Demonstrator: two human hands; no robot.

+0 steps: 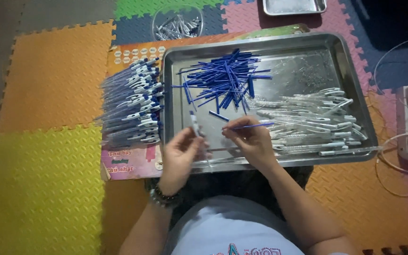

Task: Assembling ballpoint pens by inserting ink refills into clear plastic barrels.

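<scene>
Over the metal tray (355, 85), head view: left hand (180, 153) has its fingers clamped on a clear pen barrel (195, 123); right hand (251, 139) pinches a blue refill (249, 126) beside it, not yet inserted. Finished pens (133, 101) lie stacked left of the tray. Many loose refills (225, 78) and empty barrels (312, 123) lie in the tray; judged roughly half done.

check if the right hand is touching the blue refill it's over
Touching. The head view shows the right hand pinching one end of a thin blue refill between its fingertips, the rest sticking out to the right above the metal tray.
</scene>
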